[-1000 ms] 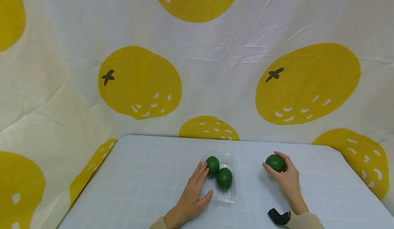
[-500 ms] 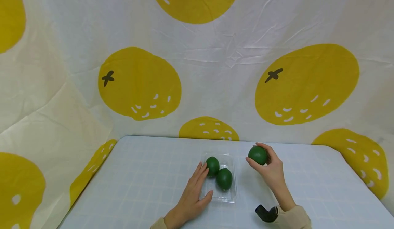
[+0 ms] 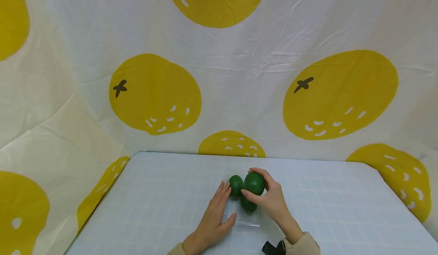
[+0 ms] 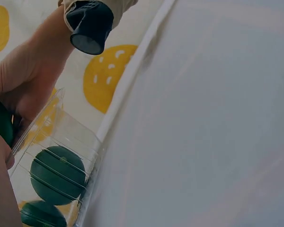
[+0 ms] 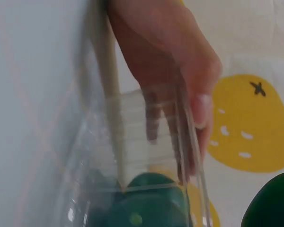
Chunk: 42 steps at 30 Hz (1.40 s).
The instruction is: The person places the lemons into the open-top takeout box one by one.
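A clear plastic container (image 3: 248, 223) with a ribbed wall stands on the table, holding two dark green round fruits, one green fruit (image 3: 236, 186) at its far left and another green fruit (image 3: 248, 205) nearer the front. My right hand (image 3: 273, 198) grips a third green fruit (image 3: 254, 183) between thumb and fingers, over the right side of the container; it partly covers the front fruit in the head view. The left hand (image 3: 213, 217) lies along the container's left side, fingers straight, fingertips at the rim. Through the wall, the left wrist view shows a fruit (image 4: 57, 175) inside.
A pale blue checked cloth (image 3: 164, 194) covers the table. Behind and to the left hangs a white curtain (image 3: 239, 95) printed with yellow fruit. A black wrist camera (image 3: 273, 248) sits by the right sleeve (image 3: 302, 245).
My right hand has carried its green fruit leftward from the right part of the table to above the container. The left hand and the two fruits in the container have stayed in place.
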### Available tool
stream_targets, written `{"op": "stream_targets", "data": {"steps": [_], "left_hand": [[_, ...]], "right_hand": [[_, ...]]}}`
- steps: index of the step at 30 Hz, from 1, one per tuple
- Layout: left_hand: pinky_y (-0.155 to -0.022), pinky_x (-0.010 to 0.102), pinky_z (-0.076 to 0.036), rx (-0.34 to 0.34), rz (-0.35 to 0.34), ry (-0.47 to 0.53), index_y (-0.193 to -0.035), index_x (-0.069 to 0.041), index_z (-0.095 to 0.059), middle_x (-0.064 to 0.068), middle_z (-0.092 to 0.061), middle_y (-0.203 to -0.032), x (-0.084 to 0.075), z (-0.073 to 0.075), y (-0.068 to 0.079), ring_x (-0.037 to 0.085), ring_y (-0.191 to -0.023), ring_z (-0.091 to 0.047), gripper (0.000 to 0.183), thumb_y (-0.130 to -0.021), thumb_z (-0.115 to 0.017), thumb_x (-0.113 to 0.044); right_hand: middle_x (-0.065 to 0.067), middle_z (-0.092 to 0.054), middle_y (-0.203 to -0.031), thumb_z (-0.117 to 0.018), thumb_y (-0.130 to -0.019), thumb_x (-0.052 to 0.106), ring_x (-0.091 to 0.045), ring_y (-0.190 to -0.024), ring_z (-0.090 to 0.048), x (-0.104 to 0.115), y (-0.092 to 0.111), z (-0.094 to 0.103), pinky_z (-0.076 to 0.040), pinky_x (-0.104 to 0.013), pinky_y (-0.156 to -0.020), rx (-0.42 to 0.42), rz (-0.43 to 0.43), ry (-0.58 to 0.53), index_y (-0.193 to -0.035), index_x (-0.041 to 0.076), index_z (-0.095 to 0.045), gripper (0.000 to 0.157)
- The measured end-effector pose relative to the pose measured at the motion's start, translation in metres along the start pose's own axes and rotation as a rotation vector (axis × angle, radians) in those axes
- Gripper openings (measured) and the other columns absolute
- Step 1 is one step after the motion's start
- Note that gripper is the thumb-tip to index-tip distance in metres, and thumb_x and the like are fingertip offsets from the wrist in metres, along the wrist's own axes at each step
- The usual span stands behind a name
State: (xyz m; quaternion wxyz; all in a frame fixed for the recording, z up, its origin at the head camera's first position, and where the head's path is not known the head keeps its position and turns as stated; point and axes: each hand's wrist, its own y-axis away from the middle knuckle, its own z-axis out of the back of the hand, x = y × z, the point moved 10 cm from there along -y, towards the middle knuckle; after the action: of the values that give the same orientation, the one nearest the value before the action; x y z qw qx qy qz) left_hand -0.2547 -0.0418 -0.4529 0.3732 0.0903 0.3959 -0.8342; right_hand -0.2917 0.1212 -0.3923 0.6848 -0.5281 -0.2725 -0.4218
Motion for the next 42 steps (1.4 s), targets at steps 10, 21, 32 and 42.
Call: {"op": "stream_targets", "data": {"steps": [10, 21, 32, 42], "left_hand": [[-0.103, 0.058, -0.041, -0.016, -0.009, 0.018, -0.154, -0.001, -0.027, 0.016, -0.031, -0.158, 0.001, 0.0, 0.0, 0.034, -0.148, -0.024, 0.076, -0.091, -0.063, -0.023], [-0.105, 0.057, -0.039, 0.022, 0.04, 0.071, -0.157, -0.002, -0.019, 0.015, -0.023, -0.162, 0.004, -0.005, 0.001, 0.03, -0.149, -0.02, 0.093, -0.082, -0.067, -0.027], [-0.108, 0.055, -0.036, 0.017, 0.052, 0.067, -0.157, -0.001, -0.018, 0.009, -0.018, -0.164, 0.006, -0.006, 0.003, 0.03, -0.149, -0.02, 0.096, -0.079, -0.069, -0.025], [-0.109, 0.058, -0.034, 0.005, 0.031, 0.072, -0.157, -0.001, -0.018, 0.01, -0.02, -0.163, 0.005, -0.006, 0.003, 0.031, -0.149, -0.02, 0.095, -0.081, -0.069, -0.025]], "right_hand": [[-0.006, -0.064, -0.128, -0.086, -0.077, 0.029, -0.022, -0.101, -0.064, 0.009, 0.019, -0.05, -0.055, -0.032, -0.074, 0.214, 0.089, 0.069, -0.131, 0.022, -0.058, 0.062], [0.0, -0.062, -0.133, -0.082, -0.081, 0.033, -0.019, -0.111, -0.06, 0.017, 0.028, -0.065, -0.049, -0.039, -0.084, 0.281, 0.251, 0.245, -0.132, 0.015, -0.06, 0.059], [0.002, -0.064, -0.13, -0.081, -0.083, 0.033, -0.018, -0.118, -0.058, 0.018, 0.032, -0.068, -0.045, -0.045, -0.092, 0.273, 0.296, 0.3, -0.127, 0.016, -0.063, 0.051], [-0.001, -0.066, -0.121, -0.077, -0.086, 0.026, -0.021, -0.114, -0.059, 0.021, 0.033, -0.067, -0.047, -0.049, -0.092, 0.227, 0.347, 0.331, -0.115, 0.014, -0.07, 0.032]]}}
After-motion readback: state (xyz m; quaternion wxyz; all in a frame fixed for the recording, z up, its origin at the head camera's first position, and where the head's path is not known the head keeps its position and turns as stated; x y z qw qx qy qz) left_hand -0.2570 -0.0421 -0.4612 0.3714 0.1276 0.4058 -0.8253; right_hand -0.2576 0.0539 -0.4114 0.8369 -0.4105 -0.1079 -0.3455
